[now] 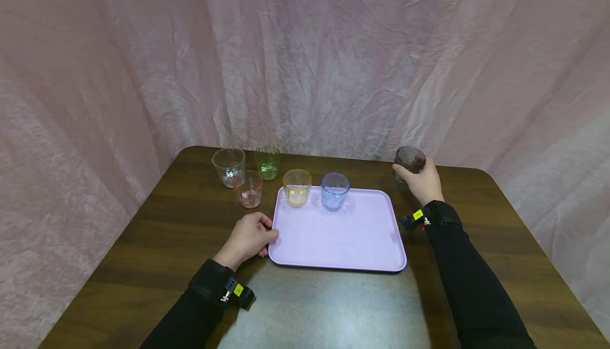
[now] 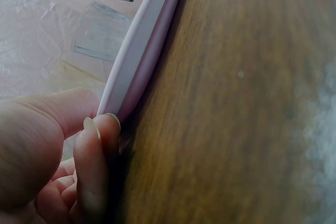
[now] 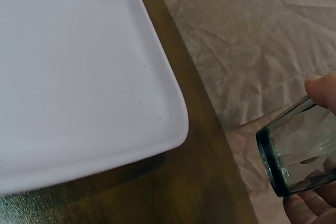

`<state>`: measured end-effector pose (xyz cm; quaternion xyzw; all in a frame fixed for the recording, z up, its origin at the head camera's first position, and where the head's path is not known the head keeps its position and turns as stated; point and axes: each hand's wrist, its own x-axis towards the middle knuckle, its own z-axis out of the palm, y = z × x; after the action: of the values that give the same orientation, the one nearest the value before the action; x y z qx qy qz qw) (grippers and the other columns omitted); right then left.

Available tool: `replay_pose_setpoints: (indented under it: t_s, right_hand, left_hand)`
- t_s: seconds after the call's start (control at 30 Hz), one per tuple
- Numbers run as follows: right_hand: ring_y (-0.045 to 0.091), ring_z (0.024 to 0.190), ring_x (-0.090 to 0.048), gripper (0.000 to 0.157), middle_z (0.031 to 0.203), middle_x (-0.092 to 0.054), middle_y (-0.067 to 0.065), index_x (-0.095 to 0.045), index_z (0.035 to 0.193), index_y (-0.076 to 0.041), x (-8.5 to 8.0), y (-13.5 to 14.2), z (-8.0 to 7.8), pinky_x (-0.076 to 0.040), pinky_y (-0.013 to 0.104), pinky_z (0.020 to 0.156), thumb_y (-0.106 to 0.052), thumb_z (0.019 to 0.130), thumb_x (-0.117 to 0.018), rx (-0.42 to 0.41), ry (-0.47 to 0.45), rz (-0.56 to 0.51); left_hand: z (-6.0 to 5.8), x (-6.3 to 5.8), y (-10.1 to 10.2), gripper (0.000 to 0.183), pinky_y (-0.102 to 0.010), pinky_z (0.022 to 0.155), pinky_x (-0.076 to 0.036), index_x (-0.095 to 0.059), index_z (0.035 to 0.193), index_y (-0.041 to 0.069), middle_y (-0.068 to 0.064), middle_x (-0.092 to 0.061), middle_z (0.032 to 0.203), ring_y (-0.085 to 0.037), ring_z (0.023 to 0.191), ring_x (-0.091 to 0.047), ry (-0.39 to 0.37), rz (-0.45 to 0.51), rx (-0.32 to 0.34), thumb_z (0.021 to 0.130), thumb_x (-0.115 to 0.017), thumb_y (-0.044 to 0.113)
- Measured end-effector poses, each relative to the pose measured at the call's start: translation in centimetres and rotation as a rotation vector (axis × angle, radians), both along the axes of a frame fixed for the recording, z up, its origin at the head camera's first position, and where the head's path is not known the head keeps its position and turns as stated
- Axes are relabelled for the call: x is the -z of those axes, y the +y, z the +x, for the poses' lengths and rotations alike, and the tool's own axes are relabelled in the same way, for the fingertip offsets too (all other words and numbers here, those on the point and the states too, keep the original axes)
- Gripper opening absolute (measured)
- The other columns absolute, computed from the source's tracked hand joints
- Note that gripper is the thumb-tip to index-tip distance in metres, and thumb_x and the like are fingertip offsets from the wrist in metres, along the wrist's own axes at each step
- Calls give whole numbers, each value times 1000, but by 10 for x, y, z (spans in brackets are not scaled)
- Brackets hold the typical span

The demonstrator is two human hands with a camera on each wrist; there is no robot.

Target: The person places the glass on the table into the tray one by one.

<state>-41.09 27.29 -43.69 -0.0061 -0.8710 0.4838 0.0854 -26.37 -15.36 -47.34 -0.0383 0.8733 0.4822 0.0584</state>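
Observation:
My left hand (image 1: 248, 239) pinches the left edge of a pale lilac tray (image 1: 343, 240), thumb over the rim and fingers beneath, as the left wrist view shows. Beyond the tray's far right corner, my right hand (image 1: 425, 184) grips a smoky grey glass (image 1: 407, 158) round its side. In the right wrist view the grey glass (image 3: 299, 145) has its thick dark base toward the tray; whether it touches the table I cannot tell. A yellow glass (image 1: 297, 189) and a blue glass (image 1: 335, 193) stand upright along the tray's back edge.
Left of the tray, a pink glass (image 1: 249, 190), a clear glass (image 1: 229, 164) and a green glass (image 1: 268, 163) stand close together on the brown wooden table (image 1: 190, 222). A pink curtain (image 1: 305, 63) hangs right behind the table's back edge.

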Motion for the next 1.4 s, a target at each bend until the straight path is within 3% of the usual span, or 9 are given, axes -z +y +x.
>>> replay_pose_setpoints:
  t_s: [0.7, 1.4]
  right_hand:
    - [30, 116, -42, 95, 137, -42, 17, -27, 149, -2, -16, -7, 9, -40, 47, 98, -57, 85, -71, -17, 46, -37]
    - [28, 114, -43, 92, 134, -43, 16, -29, 146, 0, -14, -16, 19, -40, 46, 98, -55, 85, -73, -58, 40, -30]
  left_hand:
    - [-3, 0, -1, 18, -24, 38, -48, -61, 94, 5, -7, -60, 61, -18, 42, -57, -11, -11, -1, 84, -74, 10]
    - [-3, 0, 0, 19, -24, 38, -48, -61, 96, 5, -7, -60, 63, -18, 44, -58, -39, -4, -2, 84, -74, 11]
